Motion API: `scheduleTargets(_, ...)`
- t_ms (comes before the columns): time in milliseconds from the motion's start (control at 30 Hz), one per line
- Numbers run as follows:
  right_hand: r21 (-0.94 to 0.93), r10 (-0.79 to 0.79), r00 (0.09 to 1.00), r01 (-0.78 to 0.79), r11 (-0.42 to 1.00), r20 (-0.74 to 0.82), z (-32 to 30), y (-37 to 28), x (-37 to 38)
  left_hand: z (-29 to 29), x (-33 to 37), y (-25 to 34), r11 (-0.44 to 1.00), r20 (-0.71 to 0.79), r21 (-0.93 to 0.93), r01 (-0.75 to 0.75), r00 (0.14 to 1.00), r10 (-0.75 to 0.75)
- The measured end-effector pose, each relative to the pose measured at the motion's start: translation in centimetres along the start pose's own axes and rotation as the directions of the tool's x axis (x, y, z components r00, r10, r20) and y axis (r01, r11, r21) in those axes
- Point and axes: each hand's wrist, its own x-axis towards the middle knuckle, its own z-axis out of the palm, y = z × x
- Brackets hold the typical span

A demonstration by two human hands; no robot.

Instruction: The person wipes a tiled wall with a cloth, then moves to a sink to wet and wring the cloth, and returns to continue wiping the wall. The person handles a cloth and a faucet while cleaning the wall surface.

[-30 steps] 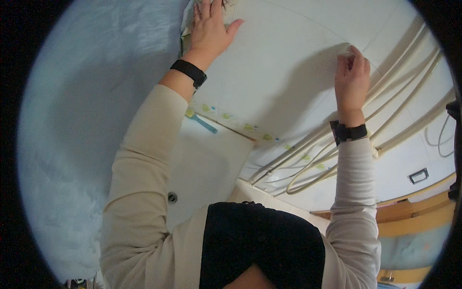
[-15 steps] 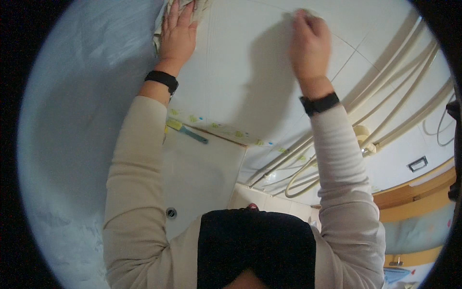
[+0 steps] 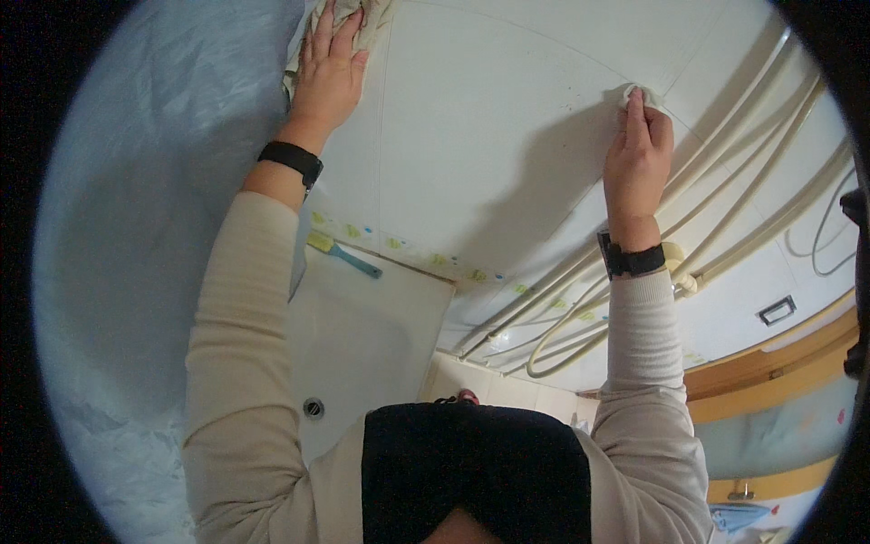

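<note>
My left hand (image 3: 330,83) lies with outstretched, spread fingers on a crumpled beige cloth (image 3: 372,25), pressing it to the white tiled wall (image 3: 471,118) beside a plastic sheet (image 3: 172,181). The cloth's upper part is cut off by the picture edge. Farther right, my right hand (image 3: 640,172) is closed on a small white wad of cloth (image 3: 645,96), its fingers pushing the wad against the tiles near a grout line. Small dark specks show on the tile left of this wad. Black bands circle both wrists.
Below, a brush (image 3: 346,254) with yellow-green bristles and a blue-grey handle lies on the rim of a white basin (image 3: 381,317) with a round drain (image 3: 314,409). Cream pipes and hoses (image 3: 725,172) run along the wall at right. A wood-framed cabinet (image 3: 770,372) stands lower right.
My right hand has moved down and to the right across the tiles, with the white wad in it. My left hand stays on the beige cloth in nearly the same place.
</note>
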Motion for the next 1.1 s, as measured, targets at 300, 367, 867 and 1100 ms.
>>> scheduleTargets(300,0.119,-0.153,0.973,0.134,0.984,0.171,3.2,-0.7,-1.8,-0.4,0.4,1.2,0.999,-0.068,-0.047,0.008,0.998,-0.012)
scheduleTargets(367,0.204,-0.244,0.925,0.190,0.961,0.290,2.3,-0.7,-2.9,-0.7,1.0,2.1,0.995,-0.116,-0.100,-0.004,0.993,-0.008)
scheduleTargets(867,0.299,-0.281,0.908,0.187,0.936,0.310,3.4,-2.0,-3.8,3.7,0.9,7.4,0.969,-0.311,0.137,0.204,0.938,-0.154)
scheduleTargets(1100,0.044,-0.176,0.945,0.171,0.984,0.277,-0.5,2.5,0.2,3.7,0.5,6.8,0.981,-0.331,0.149,0.126,0.941,-0.070)
